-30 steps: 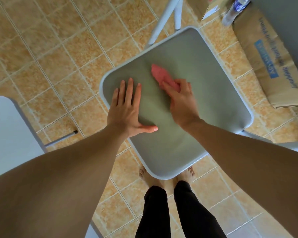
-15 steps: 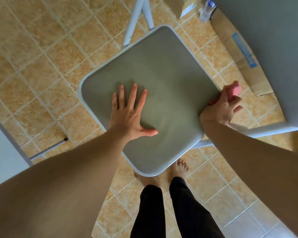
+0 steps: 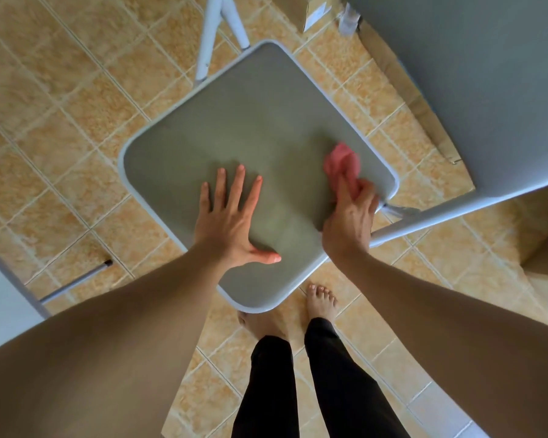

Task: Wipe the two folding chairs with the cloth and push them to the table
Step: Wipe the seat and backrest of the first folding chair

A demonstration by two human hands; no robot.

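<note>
She's wiping the seat [image 3: 260,128]: left hand [image 3: 231,222] flat, bracing; right hand [image 3: 350,216] clutching the cloth [image 3: 342,161] at the corner. Next, probably the backrest [image 3: 475,83].

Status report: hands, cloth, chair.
Left hand flat on chair seat, open. Right hand gripping pink cloth at seat's right edge. Nothing blocking the seat.

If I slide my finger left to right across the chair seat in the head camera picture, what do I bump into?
Seat's left rim → left hand, flat on the seat → right hand → pink cloth it holds → seat's right rim.
</note>
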